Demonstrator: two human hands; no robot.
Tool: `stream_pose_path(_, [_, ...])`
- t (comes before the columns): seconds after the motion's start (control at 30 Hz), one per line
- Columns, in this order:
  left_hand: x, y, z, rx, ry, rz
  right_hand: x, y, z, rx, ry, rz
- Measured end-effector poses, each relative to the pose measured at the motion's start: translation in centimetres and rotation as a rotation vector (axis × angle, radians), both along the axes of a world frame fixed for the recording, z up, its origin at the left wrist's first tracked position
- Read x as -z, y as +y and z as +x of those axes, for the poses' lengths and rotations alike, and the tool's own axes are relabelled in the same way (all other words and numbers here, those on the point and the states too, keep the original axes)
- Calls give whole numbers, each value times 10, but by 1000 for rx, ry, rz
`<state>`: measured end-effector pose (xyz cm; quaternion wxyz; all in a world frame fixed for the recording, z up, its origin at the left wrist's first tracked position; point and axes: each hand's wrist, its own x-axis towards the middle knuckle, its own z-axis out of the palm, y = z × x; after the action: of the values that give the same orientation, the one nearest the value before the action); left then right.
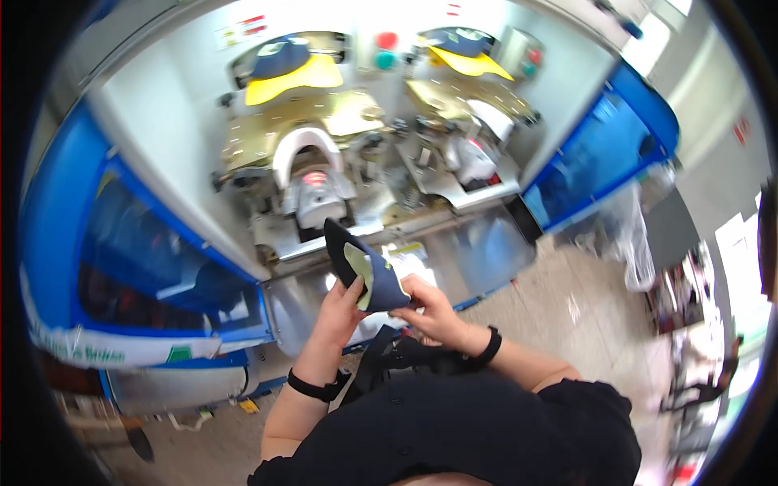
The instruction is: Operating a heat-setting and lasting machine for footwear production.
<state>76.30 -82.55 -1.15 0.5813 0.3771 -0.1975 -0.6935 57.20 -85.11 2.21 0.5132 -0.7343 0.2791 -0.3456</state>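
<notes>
Both hands were raised chest-high: the left hand and the right hand each gripped the dark navy fabric shoe upper with pale yellow lining, held before the grey two-station moulding machine with blue side guards, on a speckled floor.

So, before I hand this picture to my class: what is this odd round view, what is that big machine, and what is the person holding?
The picture comes from a wide fisheye camera worn on the person's head, looking down, so straight edges bend and the forearms enter from below. In front stands a large grey and blue factory machine with two side-by-side metal work stations. Each station carries a yellow and dark blue shaped piece at its top. The left hand and the right hand together hold a dark blue fabric shoe part with a pale yellow lining, just in front of the left station. Both wrists wear black bands. The floor lies to the right.
</notes>
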Motion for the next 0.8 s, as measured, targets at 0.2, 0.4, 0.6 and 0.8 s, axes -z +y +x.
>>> stream_pose_path(0.2, [53,-26,-35,358,179,318,33,-14,-86,70,747,-779])
stream_pose_path(0.4, [84,-30,-70,399,77,267,63,-11,-97,89,746,-713])
stream_pose_path(0.6, [174,-47,-45,116,16,487,-43,-48,-214,842,294,-780])
stream_pose_path(0.8, [123,-45,-88,-577,-1326,44,-108,-149,-477,1253,53,-330])
